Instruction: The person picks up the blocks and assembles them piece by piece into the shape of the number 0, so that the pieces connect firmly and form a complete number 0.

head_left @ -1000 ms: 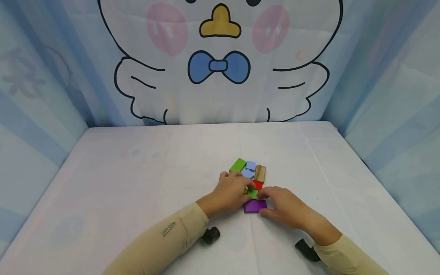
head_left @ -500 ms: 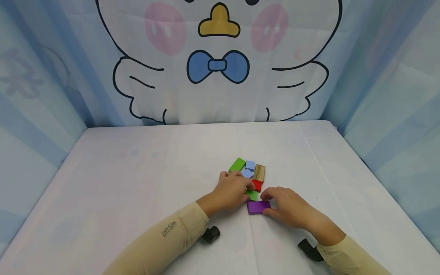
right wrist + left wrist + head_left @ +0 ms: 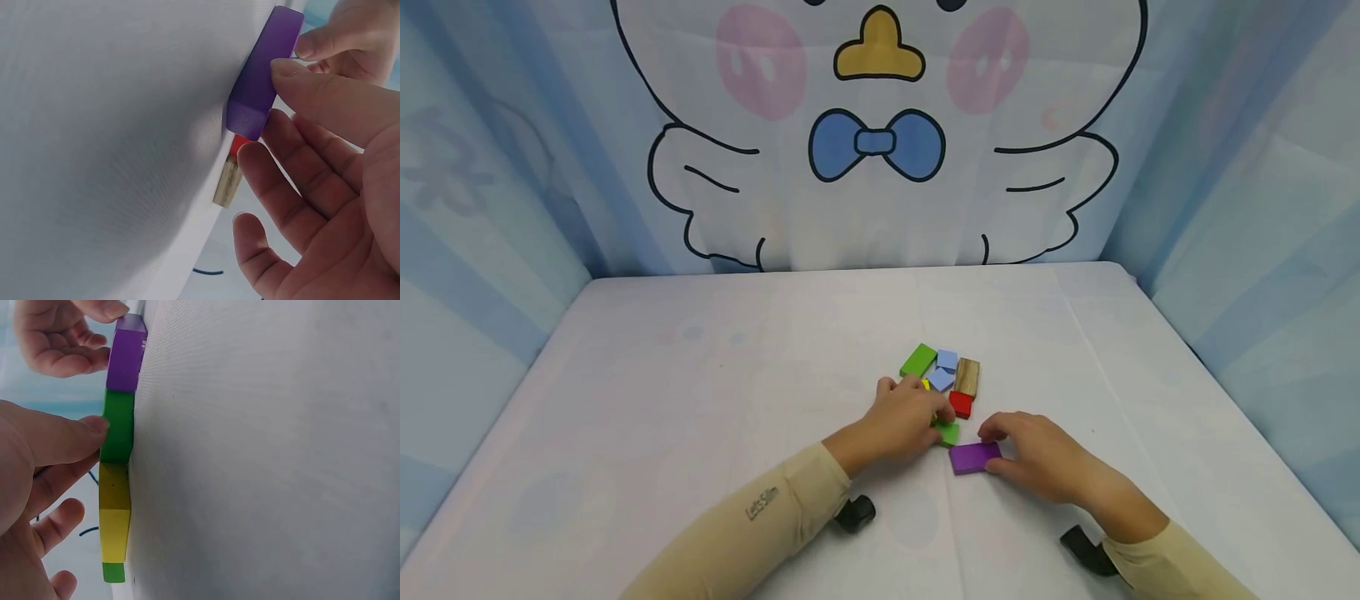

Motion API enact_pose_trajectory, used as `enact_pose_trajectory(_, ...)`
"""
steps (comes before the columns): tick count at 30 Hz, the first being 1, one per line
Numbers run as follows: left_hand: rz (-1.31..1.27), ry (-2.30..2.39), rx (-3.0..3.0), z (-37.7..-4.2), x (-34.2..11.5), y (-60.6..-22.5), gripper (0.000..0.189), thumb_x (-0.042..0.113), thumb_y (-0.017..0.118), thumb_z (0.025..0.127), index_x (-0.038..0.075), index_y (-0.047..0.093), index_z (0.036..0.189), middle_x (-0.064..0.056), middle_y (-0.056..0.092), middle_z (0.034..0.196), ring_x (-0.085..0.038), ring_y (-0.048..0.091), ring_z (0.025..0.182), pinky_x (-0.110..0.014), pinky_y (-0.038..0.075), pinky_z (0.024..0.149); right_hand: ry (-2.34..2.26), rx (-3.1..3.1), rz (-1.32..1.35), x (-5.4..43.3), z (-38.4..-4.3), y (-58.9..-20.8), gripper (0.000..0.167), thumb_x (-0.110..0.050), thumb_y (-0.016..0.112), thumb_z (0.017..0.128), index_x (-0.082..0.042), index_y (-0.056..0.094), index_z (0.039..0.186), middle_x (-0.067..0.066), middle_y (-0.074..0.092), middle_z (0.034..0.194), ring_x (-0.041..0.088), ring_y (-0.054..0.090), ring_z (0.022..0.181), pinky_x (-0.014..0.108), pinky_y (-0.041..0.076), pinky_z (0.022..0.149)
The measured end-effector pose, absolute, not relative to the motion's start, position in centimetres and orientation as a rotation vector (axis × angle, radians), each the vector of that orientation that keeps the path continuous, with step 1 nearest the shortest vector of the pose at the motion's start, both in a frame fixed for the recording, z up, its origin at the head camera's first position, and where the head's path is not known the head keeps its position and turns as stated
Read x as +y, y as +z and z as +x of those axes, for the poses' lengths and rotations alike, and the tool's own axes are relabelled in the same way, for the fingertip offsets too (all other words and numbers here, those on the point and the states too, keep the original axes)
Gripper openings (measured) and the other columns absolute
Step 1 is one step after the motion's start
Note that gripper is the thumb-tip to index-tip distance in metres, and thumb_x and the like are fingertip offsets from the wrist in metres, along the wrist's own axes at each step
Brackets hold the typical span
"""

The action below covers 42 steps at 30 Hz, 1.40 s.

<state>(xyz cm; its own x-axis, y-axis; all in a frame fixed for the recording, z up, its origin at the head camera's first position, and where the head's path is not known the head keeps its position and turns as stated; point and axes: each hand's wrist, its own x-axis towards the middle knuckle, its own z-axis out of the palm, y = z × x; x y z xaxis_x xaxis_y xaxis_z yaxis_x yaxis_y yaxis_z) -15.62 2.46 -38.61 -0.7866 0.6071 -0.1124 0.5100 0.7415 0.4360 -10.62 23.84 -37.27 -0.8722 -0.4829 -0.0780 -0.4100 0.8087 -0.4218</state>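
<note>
My right hand [image 3: 1041, 457] pinches a flat purple block [image 3: 974, 458] at its right end, thumb on the near side and fingers at the far side, as the right wrist view also shows. My left hand [image 3: 901, 422] holds a green block [image 3: 948, 433] between thumb and index finger, its other fingers loosely bent. In the left wrist view the purple block [image 3: 127, 353] appears end to end with the green block [image 3: 119, 427]. Beyond it lie yellow pieces [image 3: 115, 512]. A red block [image 3: 960, 405] lies just past my left fingertips, touching a wood-coloured block [image 3: 967, 378].
Two light blue blocks [image 3: 941, 380] and another green block [image 3: 918, 361] lie at the far side of the cluster. A bit of yellow block [image 3: 926, 385] peeks out by my left knuckles. The white-covered table [image 3: 700, 375] meets a printed curtain [image 3: 880, 217] behind.
My right hand has slid the purple block right and slightly nearer, and it has turned a little. The green block in my left hand has shifted nearer, away from the red block.
</note>
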Motion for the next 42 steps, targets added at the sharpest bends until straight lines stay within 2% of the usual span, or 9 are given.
enact_pose_trajectory(18,0.907,0.523,2.655,-14.5,1.7,-38.1,0.019,0.021,0.076,0.09,0.025,0.076,0.11,0.019,0.066,0.097,-0.015,0.043,0.106,-0.042,0.028,0.088,-0.566,2.822,-0.67,24.0,-10.0,-37.1,0.029,-0.013,0.082,0.083,-0.009,0.068,0.108,-0.005,0.067,0.101,0.019,0.064,0.097,0.045,0.051,0.089)
enact_pose_trajectory(30,0.915,0.543,2.621,-14.2,1.2,-38.0,0.021,0.018,0.076,0.091,0.025,0.076,0.11,0.019,0.067,0.101,-0.015,0.043,0.107,-0.042,0.028,0.088,-0.57,2.758,-0.537,23.5,-9.6,-37.0,0.031,-0.016,0.083,0.082,-0.012,0.069,0.109,-0.007,0.066,0.1,0.018,0.062,0.097,0.045,0.05,0.091)
enact_pose_trajectory(42,0.907,0.557,2.582,-13.9,0.8,-38.1,0.021,0.017,0.075,0.091,0.027,0.075,0.11,0.022,0.064,0.097,-0.013,0.042,0.107,-0.041,0.026,0.088,-0.568,2.754,-0.616,23.4,-9.3,-37.1,0.031,-0.017,0.083,0.082,-0.012,0.068,0.109,-0.009,0.066,0.1,0.016,0.062,0.095,0.044,0.051,0.089)
